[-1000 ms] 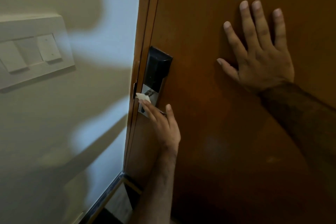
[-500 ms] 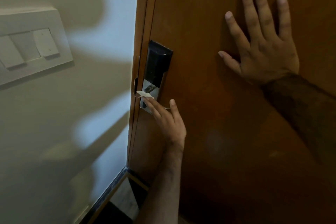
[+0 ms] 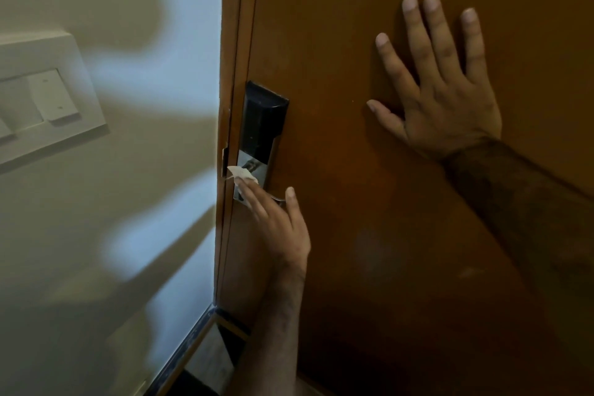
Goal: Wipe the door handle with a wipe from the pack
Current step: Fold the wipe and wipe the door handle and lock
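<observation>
A brown wooden door carries a lock plate, black above and shiny metal below. The metal door handle is mostly hidden behind my left hand, which reaches up from below. Its fingers press a small white wipe against the lower metal part of the plate, thumb spread out to the right. My right hand lies flat on the door with fingers apart, up and to the right of the lock. The wipe pack is not in view.
A cream wall with shadows fills the left side and holds a white switch panel. The door frame edge runs vertically beside the lock. A dark floor strip shows at the bottom.
My left hand with the wipe has stayed on the lower plate, shifting only slightly. The right hand remains flat on the door. The view has moved a little.
</observation>
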